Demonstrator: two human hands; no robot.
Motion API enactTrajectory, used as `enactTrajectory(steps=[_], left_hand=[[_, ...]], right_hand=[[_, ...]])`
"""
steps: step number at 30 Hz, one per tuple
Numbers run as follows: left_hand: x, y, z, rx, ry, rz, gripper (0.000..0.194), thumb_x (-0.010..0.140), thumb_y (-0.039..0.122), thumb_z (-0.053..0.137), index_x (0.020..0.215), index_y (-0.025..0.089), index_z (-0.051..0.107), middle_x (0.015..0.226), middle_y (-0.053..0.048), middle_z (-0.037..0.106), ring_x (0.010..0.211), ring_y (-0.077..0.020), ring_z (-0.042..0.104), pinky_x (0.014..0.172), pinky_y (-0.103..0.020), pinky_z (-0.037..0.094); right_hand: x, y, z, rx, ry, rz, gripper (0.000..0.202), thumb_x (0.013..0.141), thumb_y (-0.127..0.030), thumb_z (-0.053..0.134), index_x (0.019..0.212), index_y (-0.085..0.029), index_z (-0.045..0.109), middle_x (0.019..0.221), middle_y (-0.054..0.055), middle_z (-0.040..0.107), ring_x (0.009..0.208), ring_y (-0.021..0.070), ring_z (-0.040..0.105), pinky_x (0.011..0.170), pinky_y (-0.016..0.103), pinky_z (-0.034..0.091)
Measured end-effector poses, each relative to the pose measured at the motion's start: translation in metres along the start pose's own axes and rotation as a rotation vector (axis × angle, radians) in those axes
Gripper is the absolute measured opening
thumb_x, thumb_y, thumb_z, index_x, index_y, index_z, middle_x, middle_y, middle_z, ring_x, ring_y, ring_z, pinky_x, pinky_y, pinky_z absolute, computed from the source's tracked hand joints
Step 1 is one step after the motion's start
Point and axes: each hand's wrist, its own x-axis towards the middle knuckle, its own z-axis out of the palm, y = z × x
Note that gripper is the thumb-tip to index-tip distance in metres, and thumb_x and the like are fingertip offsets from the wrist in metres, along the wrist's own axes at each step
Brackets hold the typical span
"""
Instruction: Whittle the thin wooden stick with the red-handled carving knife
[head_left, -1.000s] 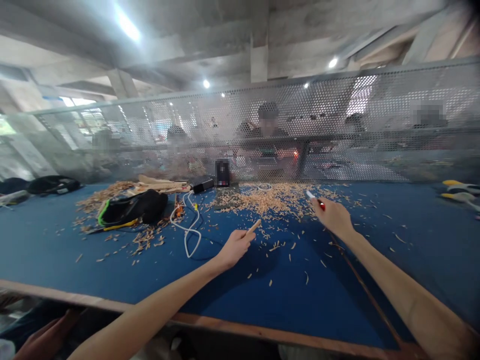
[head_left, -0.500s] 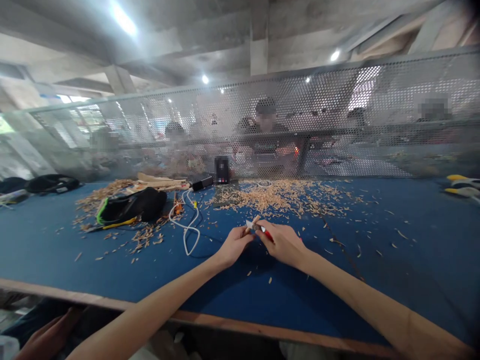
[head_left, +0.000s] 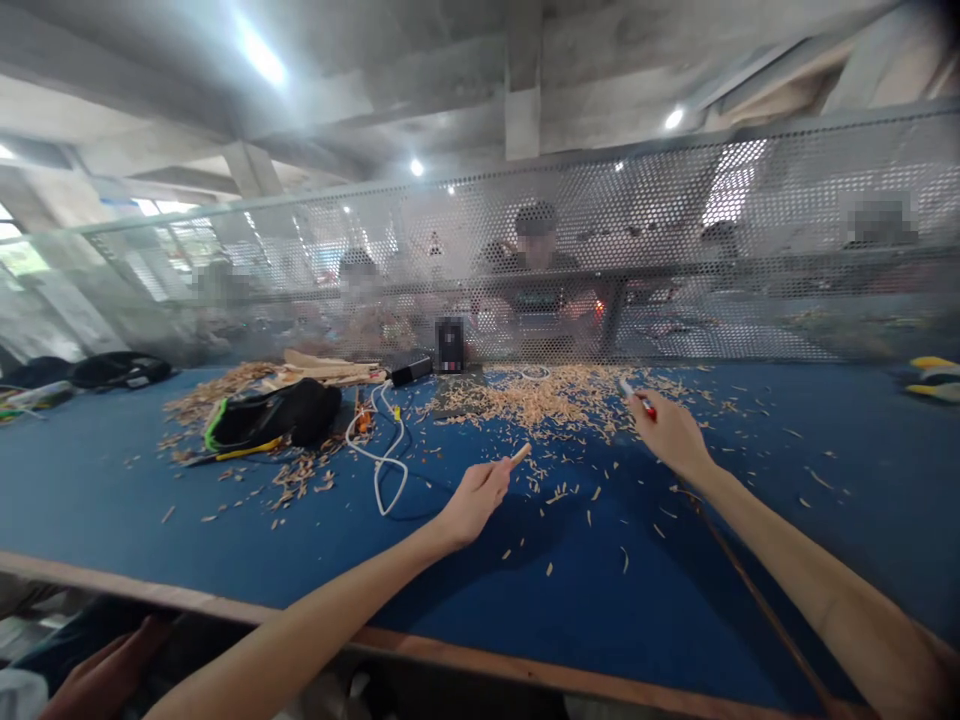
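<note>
From where I stand, the counter [head_left: 465, 590] has a smooth, matt blue top, its front edge [head_left: 480, 656] brownish and wood-like. The stick [head_left: 520, 456] is pale bare wood, unvarnished to look at, and the shavings [head_left: 551, 398] are the same dry, curled wood. Rougher wooden slabs [head_left: 330, 367] lie behind. The knife [head_left: 627, 388] has a pale, metallic-looking blade and a red handle, likely plastic. Black, dull cloth makes up the green-trimmed pouch [head_left: 313, 410]; the power adapter [head_left: 411, 371] looks like black plastic, its cable [head_left: 387, 490] smooth, white and plastic-coated. The screen [head_left: 660, 220] is grey perforated metal, and the pillar [head_left: 523, 125] matt concrete.
</note>
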Motion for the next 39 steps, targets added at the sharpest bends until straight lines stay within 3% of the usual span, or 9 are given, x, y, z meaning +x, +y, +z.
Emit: enactTrajectory(steps=[3, 9, 12, 18, 25, 33, 39], left_hand=[[0.007, 0.002, -0.001, -0.097, -0.016, -0.050, 0.055, 0.084, 0.074, 0.055, 0.069, 0.022, 0.041, 0.051, 0.012, 0.025, 0.044, -0.0053, 0.018, 0.043, -0.021, 0.013], [0.008, 0.002, -0.006, -0.196, -0.035, -0.051, 0.044, 0.081, 0.062, 0.060, 0.076, 0.019, 0.051, 0.050, 0.012, 0.027, 0.042, -0.0040, 0.016, 0.044, -0.019, 0.011], [0.006, 0.002, -0.007, -0.241, -0.057, -0.029, 0.043, 0.078, 0.060, 0.059, 0.072, 0.017, 0.054, 0.050, 0.012, 0.025, 0.043, -0.0036, 0.016, 0.044, -0.020, 0.012], [0.008, 0.001, -0.006, -0.278, -0.053, -0.035, 0.046, 0.078, 0.063, 0.063, 0.072, 0.019, 0.050, 0.050, 0.013, 0.024, 0.043, -0.0041, 0.017, 0.044, -0.020, 0.013], [0.002, 0.005, -0.004, -0.185, -0.111, -0.038, 0.056, 0.074, 0.073, 0.065, 0.076, 0.019, 0.051, 0.051, 0.013, 0.026, 0.044, -0.0038, 0.015, 0.044, -0.022, 0.007], [-0.003, 0.005, -0.002, -0.199, -0.186, 0.021, 0.059, 0.076, 0.076, 0.063, 0.071, 0.023, 0.037, 0.051, 0.013, 0.024, 0.043, -0.0038, 0.015, 0.044, -0.023, 0.008], [0.004, 0.001, -0.005, -0.183, -0.146, -0.034, 0.054, 0.081, 0.071, 0.058, 0.069, 0.023, 0.036, 0.050, 0.013, 0.025, 0.041, -0.0039, 0.015, 0.042, -0.024, 0.008]], right_hand=[[-0.003, -0.006, 0.004, 0.104, 0.013, -0.051, 0.041, 0.098, -0.048, 0.038, 0.107, -0.021, 0.067, 0.075, 0.008, 0.073, 0.067, 0.0254, 0.067, 0.061, 0.031, 0.041], [-0.058, -0.092, 0.010, 0.229, -0.259, -0.389, 0.041, 0.103, -0.047, 0.034, 0.114, -0.022, 0.065, 0.072, 0.004, 0.072, 0.061, 0.0210, 0.067, 0.059, 0.028, 0.040], [-0.075, -0.114, 0.010, 0.238, -0.342, -0.497, 0.038, 0.104, -0.044, 0.035, 0.115, -0.022, 0.063, 0.075, 0.004, 0.073, 0.068, 0.0217, 0.070, 0.061, 0.028, 0.040], [-0.071, -0.110, 0.011, 0.263, -0.227, -0.364, 0.043, 0.105, -0.047, 0.031, 0.109, -0.020, 0.064, 0.068, 0.004, 0.070, 0.063, 0.0220, 0.068, 0.061, 0.029, 0.042], [-0.082, -0.116, 0.009, 0.177, -0.317, -0.621, 0.035, 0.106, -0.039, 0.033, 0.111, -0.021, 0.063, 0.080, 0.005, 0.075, 0.068, 0.0198, 0.070, 0.060, 0.027, 0.041], [-0.075, -0.105, 0.018, 0.064, -0.187, -0.766, 0.038, 0.109, -0.042, 0.032, 0.103, -0.019, 0.063, 0.083, 0.006, 0.075, 0.066, 0.0181, 0.069, 0.055, 0.028, 0.034], [-0.063, -0.085, 0.026, -0.018, -0.112, -0.829, 0.040, 0.108, -0.042, 0.034, 0.104, -0.017, 0.065, 0.087, 0.008, 0.076, 0.062, 0.0166, 0.067, 0.052, 0.027, 0.033]])
